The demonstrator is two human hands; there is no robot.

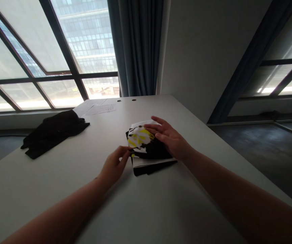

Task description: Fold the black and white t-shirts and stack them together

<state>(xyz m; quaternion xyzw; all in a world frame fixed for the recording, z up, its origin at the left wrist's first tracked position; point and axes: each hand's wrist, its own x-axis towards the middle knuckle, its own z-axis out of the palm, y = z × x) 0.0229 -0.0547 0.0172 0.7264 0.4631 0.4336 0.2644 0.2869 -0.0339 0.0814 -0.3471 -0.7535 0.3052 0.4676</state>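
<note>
Folded black, white and yellow cloth (146,146) on the white tabletop (146,206)
The left hand (114,162) has its grip pinched on the cloth's left edge; the right hand (170,139) rests, grip loosely spread, over its right side. White and black layers (146,166) show beneath. Well apart leftward lies a black garment (57,132), near printed paper (101,108).

A person's left hand (114,163) and right hand (173,139) are bare, with slender fingers (159,120). The left forearm (67,206) and right forearm (227,181) are also bare, tapering toward narrow wrists (191,154); dim light hides finer detail such as the fingernails.
</note>
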